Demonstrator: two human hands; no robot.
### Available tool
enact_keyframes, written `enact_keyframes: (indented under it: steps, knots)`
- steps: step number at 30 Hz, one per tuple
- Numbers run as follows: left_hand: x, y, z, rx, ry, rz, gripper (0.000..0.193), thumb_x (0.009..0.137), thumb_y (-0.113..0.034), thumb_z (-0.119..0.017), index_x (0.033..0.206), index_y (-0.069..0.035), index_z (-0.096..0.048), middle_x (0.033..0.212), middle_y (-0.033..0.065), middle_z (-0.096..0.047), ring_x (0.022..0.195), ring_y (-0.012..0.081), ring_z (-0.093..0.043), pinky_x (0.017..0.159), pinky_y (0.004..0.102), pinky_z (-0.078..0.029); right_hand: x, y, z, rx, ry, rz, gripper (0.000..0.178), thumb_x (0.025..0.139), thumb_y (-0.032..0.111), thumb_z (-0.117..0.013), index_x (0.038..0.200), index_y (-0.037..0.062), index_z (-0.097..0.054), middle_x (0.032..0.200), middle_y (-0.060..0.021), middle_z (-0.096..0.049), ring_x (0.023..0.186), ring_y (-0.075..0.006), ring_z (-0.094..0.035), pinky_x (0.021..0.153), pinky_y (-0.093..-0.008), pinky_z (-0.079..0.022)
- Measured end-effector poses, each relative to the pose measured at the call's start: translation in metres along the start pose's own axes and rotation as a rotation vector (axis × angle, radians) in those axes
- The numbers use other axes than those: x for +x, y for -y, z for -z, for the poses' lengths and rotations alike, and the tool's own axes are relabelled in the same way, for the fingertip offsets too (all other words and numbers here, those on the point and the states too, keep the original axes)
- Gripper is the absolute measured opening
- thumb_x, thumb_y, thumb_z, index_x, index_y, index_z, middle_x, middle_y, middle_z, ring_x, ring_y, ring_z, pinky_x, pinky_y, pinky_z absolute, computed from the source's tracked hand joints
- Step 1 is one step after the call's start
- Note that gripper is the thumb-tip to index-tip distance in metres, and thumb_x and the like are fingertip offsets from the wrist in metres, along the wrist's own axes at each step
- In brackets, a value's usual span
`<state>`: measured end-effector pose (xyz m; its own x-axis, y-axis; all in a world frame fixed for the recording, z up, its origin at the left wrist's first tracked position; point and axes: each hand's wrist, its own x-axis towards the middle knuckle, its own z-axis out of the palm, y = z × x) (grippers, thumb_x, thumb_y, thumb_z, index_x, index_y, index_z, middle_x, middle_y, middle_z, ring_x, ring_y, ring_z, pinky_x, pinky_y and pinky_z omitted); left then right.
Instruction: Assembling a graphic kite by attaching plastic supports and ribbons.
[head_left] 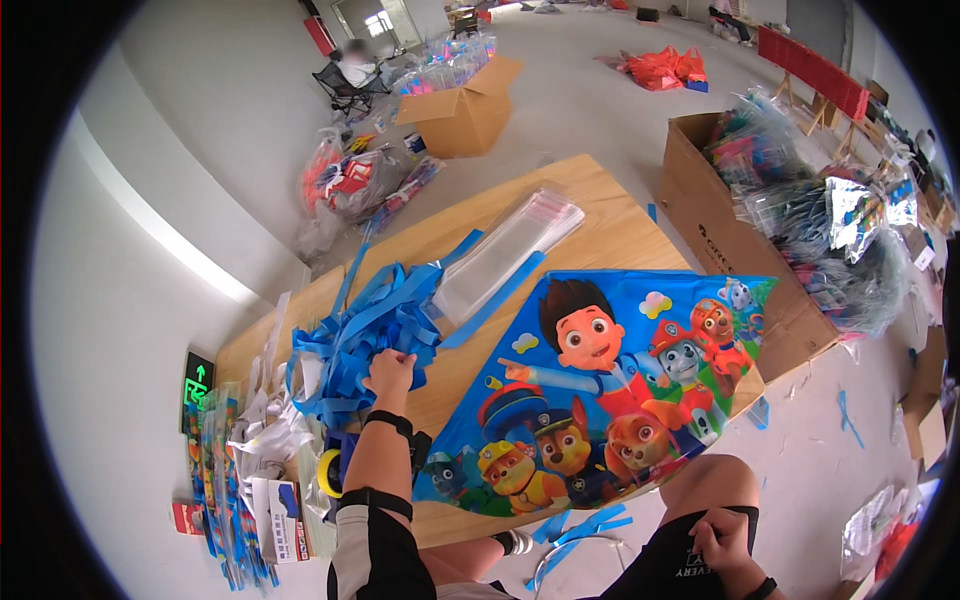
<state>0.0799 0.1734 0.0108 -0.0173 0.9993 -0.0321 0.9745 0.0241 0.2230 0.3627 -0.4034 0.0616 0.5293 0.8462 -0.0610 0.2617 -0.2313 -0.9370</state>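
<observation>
A kite sail, blue and printed with a cartoon child and several cartoon dogs, lies spread over the right part of the wooden table. Left of it is a tangled heap of blue fabric strips. My left hand is at this heap, its fingers closed on a blue strip; the fingertips are partly hidden. My right hand rests on my thigh, fingers curled in, with nothing visible in them. Behind the kite sail lies a stack of clear plastic sleeves.
An open carton of bagged goods stands right of the table, another carton beyond it. Rolled kites and a small box are at the left. Blue scraps lie on the floor. A person sits far back.
</observation>
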Motion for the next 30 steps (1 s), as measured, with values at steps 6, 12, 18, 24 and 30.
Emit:
enact_keyframes:
  steps: [6,12,18,24,30]
  knots:
    - [0.020,0.025,-0.004,-0.368,-0.311,-0.275,0.019,0.080,-0.016,-0.079,0.096,-0.010,-0.070,0.089,0.0078,-0.072,0.085,0.0262,-0.069,0.073,0.0393,-0.052,0.001,0.008,0.000,-0.001,-0.036,-0.042,0.028,0.094,0.008,-0.054,0.068,0.0009,-0.061,0.052,-0.0042,-0.060,0.044,-0.0109,-0.058,0.046,-0.0237,-0.044]
    - [0.034,0.016,0.061,-1.104,-0.091,0.046,0.031,0.085,-0.012,-0.077,0.114,-0.009,-0.064,0.095,0.0006,-0.065,0.079,0.0132,-0.063,0.067,0.0270,-0.050,0.006,0.012,-0.003,-0.020,-0.014,-0.021,0.027,0.092,0.005,-0.053,0.068,0.0001,-0.062,0.053,-0.0043,-0.060,0.044,-0.0113,-0.058,0.045,-0.0244,-0.044]
    - [0.002,0.012,0.177,-1.280,-0.124,-0.135,0.036,0.093,-0.016,-0.070,0.126,-0.012,-0.058,0.096,-0.0021,-0.061,0.089,0.0088,-0.058,0.073,0.0255,-0.046,-0.003,0.004,-0.002,0.019,-0.009,-0.064,0.020,0.092,0.003,-0.059,0.073,-0.0020,-0.065,0.059,-0.0084,-0.062,0.047,-0.0126,-0.061,0.046,-0.0257,-0.047]
    - [-0.050,0.029,0.286,-1.384,-0.239,-0.363,0.029,0.097,-0.015,-0.065,0.126,-0.012,-0.058,0.104,-0.0010,-0.061,0.095,0.0114,-0.059,0.083,0.0297,-0.046,-0.009,0.006,-0.006,0.042,-0.008,-0.048,0.025,0.095,0.003,-0.054,0.074,-0.0024,-0.064,0.055,-0.0052,-0.060,0.045,-0.0115,-0.058,0.045,-0.0257,-0.045]
    - [-0.180,0.026,0.391,-1.298,-0.682,-0.739,0.027,0.100,-0.011,-0.061,0.126,-0.005,-0.055,0.113,0.0041,-0.062,0.112,0.0179,-0.061,0.096,0.0357,-0.049,-0.020,-0.003,-0.006,0.091,0.011,-0.081,0.024,0.097,0.009,-0.059,0.078,-0.0034,-0.067,0.058,-0.0061,-0.062,0.048,-0.0119,-0.060,0.047,-0.0266,-0.048]
